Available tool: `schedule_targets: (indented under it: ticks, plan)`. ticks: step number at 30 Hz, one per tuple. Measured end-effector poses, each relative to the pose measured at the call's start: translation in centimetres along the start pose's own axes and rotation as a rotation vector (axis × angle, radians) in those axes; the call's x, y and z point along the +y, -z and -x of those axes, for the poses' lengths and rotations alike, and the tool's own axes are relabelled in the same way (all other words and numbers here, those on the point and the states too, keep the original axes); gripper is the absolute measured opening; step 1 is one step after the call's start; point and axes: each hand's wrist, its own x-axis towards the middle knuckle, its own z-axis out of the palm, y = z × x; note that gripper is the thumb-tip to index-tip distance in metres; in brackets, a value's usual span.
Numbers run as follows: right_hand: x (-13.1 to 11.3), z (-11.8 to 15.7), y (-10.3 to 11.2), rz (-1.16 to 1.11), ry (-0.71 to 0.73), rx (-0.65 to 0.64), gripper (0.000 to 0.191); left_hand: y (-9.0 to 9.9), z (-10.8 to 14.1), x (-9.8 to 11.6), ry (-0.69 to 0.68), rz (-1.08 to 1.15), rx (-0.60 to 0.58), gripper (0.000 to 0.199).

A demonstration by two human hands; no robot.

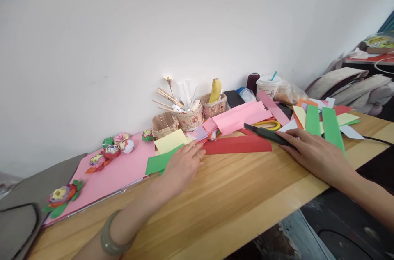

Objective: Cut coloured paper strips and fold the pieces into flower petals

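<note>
My right hand [317,155] is closed around a dark green utility knife [269,134], whose blade end points left over the papers. My left hand [183,163] lies on the paper pieces with its fingers stretched out. Under or beside its fingers are a green paper strip [160,163], a pale yellow paper [169,141] and the left end of a long red paper strip [240,145]. Behind the red strip lies a pink paper sheet [241,116]. Yellow-handled scissors [271,124] show partly just behind the knife.
Folded paper flowers [112,151] rest on pink sheets [123,178] at the left. Small baskets [191,119] stand along the wall, one holding a banana [215,90]. A lidded cup [268,84] and more green strips [332,126] are at the right of the wooden table [234,194].
</note>
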Motion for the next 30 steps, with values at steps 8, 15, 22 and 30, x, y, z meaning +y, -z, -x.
schedule_targets:
  ticks: [8, 15, 22, 30]
  plan:
    - [-4.4, -1.7, -0.7, -0.176, 0.164, 0.052, 0.037, -0.9, -0.1, 2.6, -0.077, 0.123, -0.267, 0.046]
    - [-9.9, -1.8, -0.7, -0.437, 0.425, -0.103, 0.023, 2.5, 1.6, 4.1, -0.318, 0.275, -0.352, 0.038]
    - [-10.6, 0.3, 2.3, -0.703, 0.409, -0.410, 0.016, 5.0, 1.6, 1.5, -0.399, 0.485, -0.342, 0.030]
    - [-12.8, -1.0, 1.9, -0.641, 0.334, -0.459, 0.007, 4.9, 4.2, 3.0, -0.400, 0.170, -0.328, 0.035]
